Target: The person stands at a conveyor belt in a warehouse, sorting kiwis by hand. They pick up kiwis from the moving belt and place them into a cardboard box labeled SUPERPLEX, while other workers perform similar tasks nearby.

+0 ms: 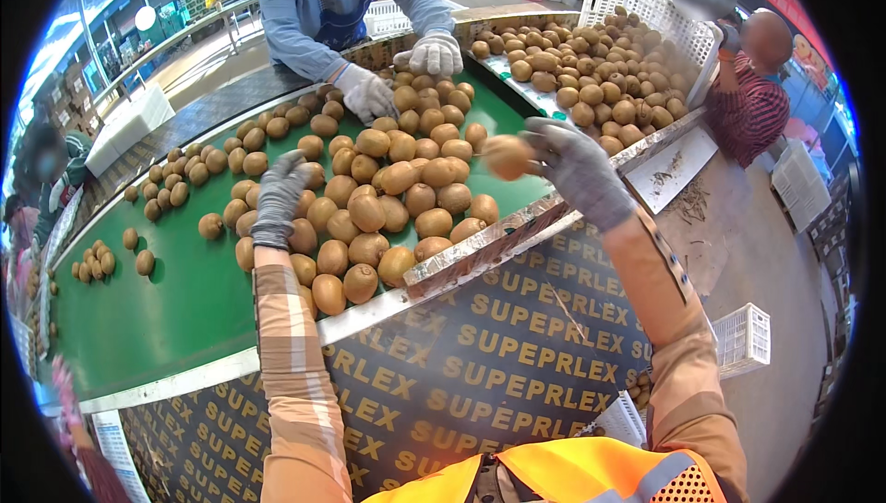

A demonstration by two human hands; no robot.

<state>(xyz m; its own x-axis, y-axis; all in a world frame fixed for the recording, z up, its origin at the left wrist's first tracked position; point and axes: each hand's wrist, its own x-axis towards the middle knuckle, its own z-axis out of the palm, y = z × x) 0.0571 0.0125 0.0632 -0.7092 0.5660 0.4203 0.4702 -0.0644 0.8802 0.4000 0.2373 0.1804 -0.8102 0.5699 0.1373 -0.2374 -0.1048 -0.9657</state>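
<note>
Many brown kiwifruit (367,212) lie heaped on a green conveyor belt (194,302), with looser groups spread toward the left. My left hand (279,200), in a grey knit glove, rests against the left side of the heap; its fingers touch fruit, and whether it grips one is hidden. My right hand (578,167), also gloved in grey, is raised over the right edge of the belt. A blurred kiwifruit (508,157) is at its fingertips; the picture does not settle whether it is held or loose.
Across the belt, a co-worker's white-gloved hands (370,93) touch the heap. More kiwifruit fill a sloping feed area (595,81) below a tipped white plastic crate (647,8), near another person at right. A metal-edged side rail (484,247) borders the belt. A white crate (744,340) stands at lower right.
</note>
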